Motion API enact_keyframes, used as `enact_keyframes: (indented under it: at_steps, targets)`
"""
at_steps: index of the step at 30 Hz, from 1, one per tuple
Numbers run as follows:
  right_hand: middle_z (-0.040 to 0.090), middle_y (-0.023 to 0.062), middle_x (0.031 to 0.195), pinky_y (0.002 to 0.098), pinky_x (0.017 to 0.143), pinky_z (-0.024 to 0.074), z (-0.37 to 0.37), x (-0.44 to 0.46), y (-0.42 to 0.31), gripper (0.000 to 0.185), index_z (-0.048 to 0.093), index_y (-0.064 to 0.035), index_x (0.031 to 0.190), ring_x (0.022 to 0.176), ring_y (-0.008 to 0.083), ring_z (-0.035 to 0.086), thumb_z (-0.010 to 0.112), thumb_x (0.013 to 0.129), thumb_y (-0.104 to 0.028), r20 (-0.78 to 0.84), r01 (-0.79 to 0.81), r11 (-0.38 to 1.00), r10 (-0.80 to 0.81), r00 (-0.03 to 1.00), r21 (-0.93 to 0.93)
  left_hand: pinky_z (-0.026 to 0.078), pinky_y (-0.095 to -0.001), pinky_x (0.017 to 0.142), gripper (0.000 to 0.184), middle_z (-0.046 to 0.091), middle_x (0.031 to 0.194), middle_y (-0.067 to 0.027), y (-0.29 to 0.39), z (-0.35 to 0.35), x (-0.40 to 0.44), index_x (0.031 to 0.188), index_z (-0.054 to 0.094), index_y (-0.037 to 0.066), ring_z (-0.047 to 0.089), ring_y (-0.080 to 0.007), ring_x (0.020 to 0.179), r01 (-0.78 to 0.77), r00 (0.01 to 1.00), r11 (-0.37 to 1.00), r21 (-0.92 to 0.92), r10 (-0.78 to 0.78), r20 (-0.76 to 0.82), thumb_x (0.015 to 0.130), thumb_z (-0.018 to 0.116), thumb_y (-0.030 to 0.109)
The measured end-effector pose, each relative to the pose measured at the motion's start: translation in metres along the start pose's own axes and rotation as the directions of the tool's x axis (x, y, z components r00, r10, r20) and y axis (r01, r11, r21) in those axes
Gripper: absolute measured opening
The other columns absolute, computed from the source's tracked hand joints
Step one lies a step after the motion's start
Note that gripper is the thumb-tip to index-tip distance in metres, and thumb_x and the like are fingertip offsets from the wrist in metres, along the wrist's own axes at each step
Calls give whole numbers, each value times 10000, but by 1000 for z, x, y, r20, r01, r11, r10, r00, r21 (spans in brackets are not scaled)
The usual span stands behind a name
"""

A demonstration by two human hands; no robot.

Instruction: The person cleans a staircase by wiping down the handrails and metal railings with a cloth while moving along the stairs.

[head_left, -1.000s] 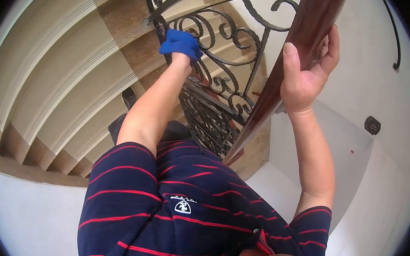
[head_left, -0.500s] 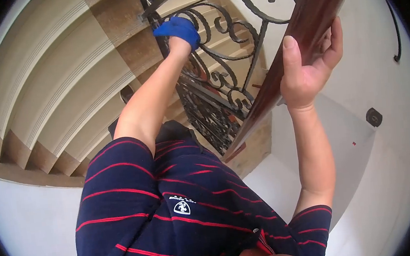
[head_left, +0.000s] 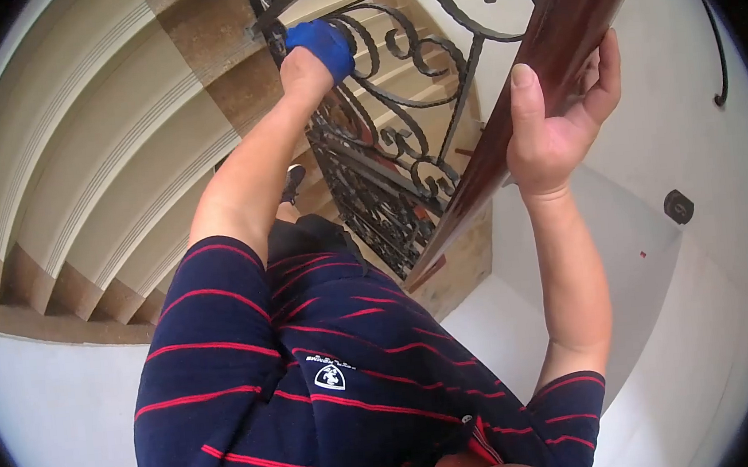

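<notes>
My left hand [head_left: 305, 70] reaches to the black wrought-iron railing [head_left: 398, 102] with a blue cloth [head_left: 324, 46] around its fingers. The cloth lies against the railing's bars and scrolls, and hides my fingertips. My right hand [head_left: 552, 133] is around the dark red-brown wooden handrail [head_left: 526, 96]. Its thumb lies along the near side while the fingers curl over the far side. The handrail slopes from the upper right down toward the middle of the view.
Curved pale stairs [head_left: 109, 150] with brown edging rise on the left. Below, between my arm and the railing, a dark shoe [head_left: 292, 183] shows on a step. White wall [head_left: 697, 63] fills the right, with a black curved bar [head_left: 718, 52] and a small dark fitting [head_left: 679, 207].
My left hand has drawn back slightly and turned, so more of its back shows beside the blue cloth. A shoe has come into sight below. My right hand stays on the handrail.
</notes>
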State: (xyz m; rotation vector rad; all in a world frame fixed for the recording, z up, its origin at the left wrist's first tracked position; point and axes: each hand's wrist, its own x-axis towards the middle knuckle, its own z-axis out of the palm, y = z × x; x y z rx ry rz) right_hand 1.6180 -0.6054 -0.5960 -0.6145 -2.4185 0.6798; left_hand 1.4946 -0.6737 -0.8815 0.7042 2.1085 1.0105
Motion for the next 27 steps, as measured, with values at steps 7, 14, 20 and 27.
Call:
enact_keyframes:
  at_steps: [7,14,20,27]
  targets:
    - [477,176,1485,392,1146,429,1,0,2,885,207,-12,1631,1329,255,523,747,934,-89,-10,8,1000,-8,1000,-5,566,-523,862,219,703,998,-238,-17,6,0,945,692,53,673,-454,981,-247,947,967,60,255,-195,917,626,259]
    - [465,187,1495,403,1156,421,1,1,3,887,209,-11,1627,1342,265,514,754,933,-104,-14,3,1000,-2,1000,22,545,-509,898,197,660,960,-235,-26,-5,3,958,661,47,624,-441,998,-590,797,802,87,597,-98,906,623,233]
    - [474,185,1479,396,1142,428,1,0,3,867,222,-13,1621,1322,260,527,750,939,-108,-9,17,1000,-17,1000,-2,540,-525,926,219,693,1022,-268,-27,-1,17,992,701,37,647,-469,1027,-491,871,870,55,487,71,935,607,227]
    - [477,172,1479,380,1134,432,-1,-3,8,862,231,-17,1618,1309,250,535,754,939,-108,7,21,1000,-21,1000,18,537,-537,900,247,662,1113,-263,-23,26,-1,1081,700,117,649,-463,1088,-284,954,946,157,296,-57,920,704,304]
